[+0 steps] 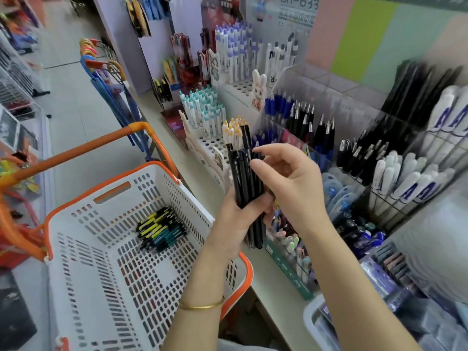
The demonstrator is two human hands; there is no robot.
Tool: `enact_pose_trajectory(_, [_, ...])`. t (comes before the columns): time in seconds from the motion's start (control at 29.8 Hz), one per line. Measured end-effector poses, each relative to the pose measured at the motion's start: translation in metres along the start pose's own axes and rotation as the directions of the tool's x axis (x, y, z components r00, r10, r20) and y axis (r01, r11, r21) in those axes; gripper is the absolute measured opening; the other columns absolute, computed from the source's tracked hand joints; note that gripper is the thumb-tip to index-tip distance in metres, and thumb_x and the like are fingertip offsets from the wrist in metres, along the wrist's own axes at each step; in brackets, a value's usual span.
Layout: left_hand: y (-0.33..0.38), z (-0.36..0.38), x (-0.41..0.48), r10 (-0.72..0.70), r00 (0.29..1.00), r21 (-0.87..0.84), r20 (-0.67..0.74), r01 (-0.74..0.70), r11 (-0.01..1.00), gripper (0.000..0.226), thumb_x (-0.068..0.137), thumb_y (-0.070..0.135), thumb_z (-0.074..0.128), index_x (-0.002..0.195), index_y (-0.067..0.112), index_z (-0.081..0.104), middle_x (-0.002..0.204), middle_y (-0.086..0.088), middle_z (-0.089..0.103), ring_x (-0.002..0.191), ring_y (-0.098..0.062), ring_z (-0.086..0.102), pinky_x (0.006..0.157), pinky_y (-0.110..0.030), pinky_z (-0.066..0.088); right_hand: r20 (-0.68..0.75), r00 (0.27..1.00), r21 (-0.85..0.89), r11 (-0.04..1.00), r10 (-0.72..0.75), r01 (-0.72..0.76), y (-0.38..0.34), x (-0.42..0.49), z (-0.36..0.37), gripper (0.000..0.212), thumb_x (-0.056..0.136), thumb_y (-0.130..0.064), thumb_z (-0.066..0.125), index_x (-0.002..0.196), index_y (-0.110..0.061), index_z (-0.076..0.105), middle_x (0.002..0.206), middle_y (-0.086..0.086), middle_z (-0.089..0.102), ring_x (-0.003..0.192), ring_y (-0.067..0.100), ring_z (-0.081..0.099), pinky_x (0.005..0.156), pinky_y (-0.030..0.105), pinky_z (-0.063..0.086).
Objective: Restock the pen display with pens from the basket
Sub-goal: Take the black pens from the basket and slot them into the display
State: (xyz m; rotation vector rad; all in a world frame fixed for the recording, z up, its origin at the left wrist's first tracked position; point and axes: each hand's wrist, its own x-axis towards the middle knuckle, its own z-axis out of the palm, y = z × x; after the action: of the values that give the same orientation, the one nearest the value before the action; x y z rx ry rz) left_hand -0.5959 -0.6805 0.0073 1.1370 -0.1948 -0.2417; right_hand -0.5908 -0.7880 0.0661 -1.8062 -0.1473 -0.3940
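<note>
My left hand [238,224] grips a bundle of black pens [244,178] upright over the counter edge, just right of the basket. My right hand [286,178] is at the top of the bundle, thumb and forefinger curled towards the pen tips; one taller black pen [245,138] sticks up above the others. The white basket [83,239] with orange rim and handles sits at the lower left and holds a small pile of yellow, teal and black pens [162,228]. The pen display [329,138] of clear compartments with black, blue and white pens stands to the right.
A white holed stand [210,143] with teal and yellow-capped pens is behind the bundle. A rabbit figure [258,84] marks another white stand. Boxes of small stationery [291,252] line the counter front. Blue umbrellas [114,97] hang left of the counter.
</note>
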Motion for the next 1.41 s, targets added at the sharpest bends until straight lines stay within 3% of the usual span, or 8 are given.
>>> enact_pose_trajectory(0.2, [0.004, 0.006, 0.000, -0.142, 0.988, -0.227, -0.054, 0.126, 0.966, 0.022, 0.085, 0.020, 0.064, 0.100, 0.004, 0.063, 0.079, -0.006, 0.069, 0.068, -0.017, 0.066, 0.060, -0.029, 0.056, -0.131, 0.986, 0.086, 0.992, 0.101, -0.091, 0.003, 0.018, -0.006, 0.004, 0.087, -0.018, 0.066, 0.090, -0.017, 0.066, 0.083, -0.002, 0.065, 0.071, 0.010, 0.059, 0.066, 0.032, 0.053])
enact_pose_trajectory(0.37, [0.002, 0.001, 0.004, -0.186, 0.976, -0.266, -0.114, 0.151, 0.952, 0.020, 0.078, 0.019, 0.061, 0.071, 0.011, 0.078, 0.080, -0.011, 0.073, 0.068, -0.019, 0.069, 0.066, -0.030, 0.058, -0.369, 0.928, 0.134, 0.991, 0.061, -0.013, 0.001, 0.020, -0.009, 0.005, 0.090, -0.023, 0.058, 0.088, -0.027, 0.056, 0.086, 0.002, 0.061, 0.072, 0.018, 0.057, 0.067, 0.039, 0.052])
enact_pose_trajectory(0.54, [-0.004, -0.004, 0.008, -0.268, 0.949, -0.376, -0.166, 0.191, 0.907, 0.020, 0.092, 0.011, 0.053, 0.097, 0.001, 0.069, 0.096, -0.017, 0.073, 0.080, -0.023, 0.073, 0.070, -0.031, 0.059, -0.604, 0.794, 0.055, 0.990, -0.068, 0.127, -0.004, 0.012, -0.011, 0.011, 0.095, -0.011, 0.054, 0.104, -0.009, 0.048, 0.086, -0.004, 0.048, 0.068, 0.005, 0.051, 0.055, 0.013, 0.044])
enact_pose_trajectory(0.74, [-0.006, -0.010, 0.015, -0.323, 0.929, -0.488, -0.179, 0.201, 0.849, 0.042, 0.099, 0.021, 0.046, 0.077, 0.011, 0.080, 0.093, -0.010, 0.075, 0.075, -0.017, 0.072, 0.068, -0.028, 0.059, -0.627, 0.774, 0.032, 0.990, -0.086, 0.135, 0.006, -0.009, -0.005, 0.012, 0.096, -0.010, 0.053, 0.103, -0.017, 0.047, 0.092, 0.004, 0.051, 0.069, 0.024, 0.062, 0.063, 0.035, 0.054])
enact_pose_trajectory(0.87, [-0.006, -0.010, 0.018, -0.359, 0.916, -0.517, -0.178, 0.224, 0.826, 0.041, 0.100, 0.024, 0.043, 0.086, 0.011, 0.080, 0.099, -0.008, 0.074, 0.079, -0.016, 0.072, 0.071, -0.028, 0.058, -0.546, 0.836, 0.060, 0.992, -0.058, 0.109, 0.013, -0.021, 0.003, 0.021, 0.094, -0.004, 0.055, 0.090, -0.023, 0.047, 0.086, -0.004, 0.055, 0.073, 0.017, 0.068, 0.067, 0.027, 0.054])
enact_pose_trajectory(1.07, [-0.006, -0.005, 0.019, -0.308, 0.918, -0.519, -0.250, 0.141, 0.843, 0.031, 0.084, 0.018, 0.060, 0.107, 0.000, 0.070, 0.107, -0.017, 0.071, 0.102, -0.031, 0.067, 0.099, -0.052, 0.048, -0.261, 0.963, -0.193, 0.981, -0.060, 0.008, 0.036, -0.036, 0.022, 0.015, 0.088, -0.011, 0.063, 0.091, -0.025, 0.058, 0.091, -0.013, 0.063, 0.088, 0.013, 0.063, 0.074, 0.040, 0.054])
enact_pose_trajectory(1.24, [-0.005, -0.008, 0.018, -0.283, 0.910, -0.513, -0.302, 0.096, 0.853, 0.022, 0.098, 0.009, 0.047, 0.097, -0.001, 0.067, 0.088, -0.013, 0.072, 0.080, -0.021, 0.072, 0.069, -0.035, 0.060, -0.033, 0.999, -0.373, 0.928, -0.008, -0.005, 0.039, -0.038, 0.018, 0.012, 0.086, -0.009, 0.065, 0.093, -0.018, 0.064, 0.089, -0.008, 0.061, 0.084, 0.006, 0.058, 0.078, 0.032, 0.052])
enact_pose_trajectory(1.41, [0.000, -0.009, 0.010, -0.241, 0.932, -0.356, -0.271, 0.136, 0.925, 0.017, 0.096, 0.011, 0.052, 0.086, 0.004, 0.063, 0.070, -0.006, 0.062, 0.065, -0.018, 0.064, 0.062, -0.033, 0.058, -0.071, 0.996, -0.264, 0.961, 0.062, -0.079, 0.022, -0.026, 0.010, 0.006, 0.089, -0.012, 0.061, 0.087, -0.017, 0.063, 0.073, -0.015, 0.061, 0.068, -0.002, 0.060, 0.062, 0.017, 0.050])
